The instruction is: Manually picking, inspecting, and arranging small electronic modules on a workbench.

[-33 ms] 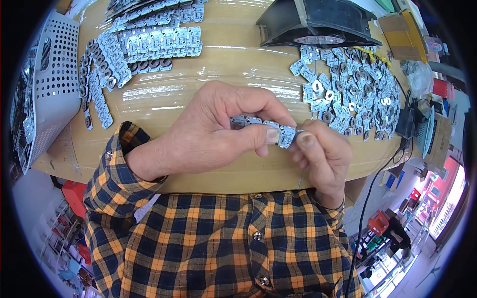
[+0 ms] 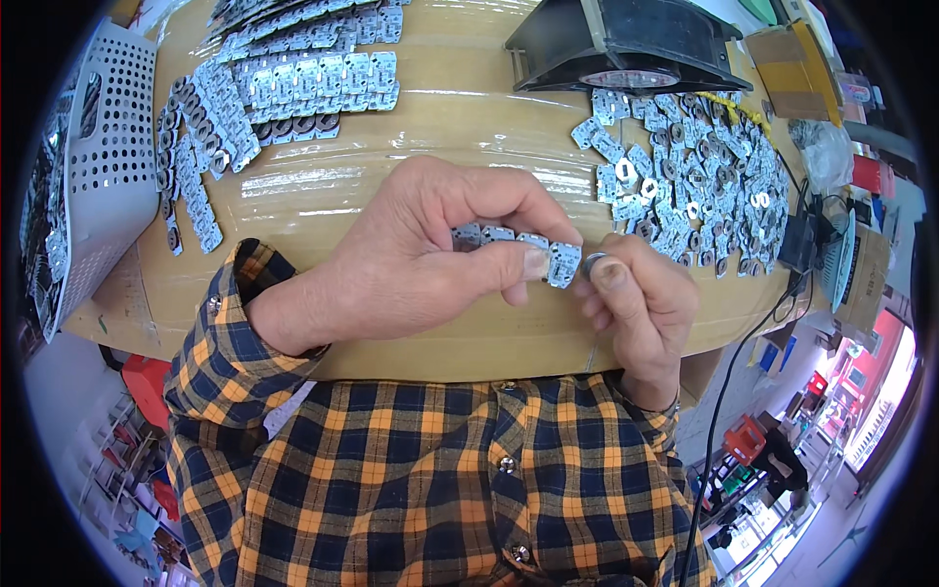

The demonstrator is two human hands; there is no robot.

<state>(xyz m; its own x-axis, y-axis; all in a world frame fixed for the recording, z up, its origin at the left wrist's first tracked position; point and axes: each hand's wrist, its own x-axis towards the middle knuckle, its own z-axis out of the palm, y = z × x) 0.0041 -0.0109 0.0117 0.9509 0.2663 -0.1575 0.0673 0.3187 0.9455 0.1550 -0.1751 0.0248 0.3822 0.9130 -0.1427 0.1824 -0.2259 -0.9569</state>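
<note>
The pale blue-grey jointed strip of small circuit boards (image 2: pixel 564 265) is held above the bench (image 2: pixel 440 354), in front of the wearer's chest. Its long axis runs left to right, dipping slightly toward the right. The right end is exposed and points at the right hand (image 2: pixel 646 305); the left portion runs into the palm of the left hand (image 2: pixel 416 249).

Left grip: thumb and fingers pinch the strip near its right end. Right grip: thumb and index finger pinch a small round dark-grey disc (image 2: pixel 593 261), just beside the strip end. Contact between disc and strip cannot be determined.

Count: one strip in hand, four board sections visible, remainder hidden; one disc in hand. One light-grey perforated plastic basket (image 2: pixel 110 210) stands at the left; one black fan-like housing (image 2: pixel 559 44) stands at the far right. The stacked board strips (image 2: pixel 323 73) at far left and the heap of loose boards (image 2: pixel 675 201) at right overlap too heavily for counting.

Edges: the near bench edge passes just in front of the plaid shirt (image 2: pixel 411 440). Bare brown surface separates the stacked board strips from the heap, giving lateral room beyond both hands.
</note>
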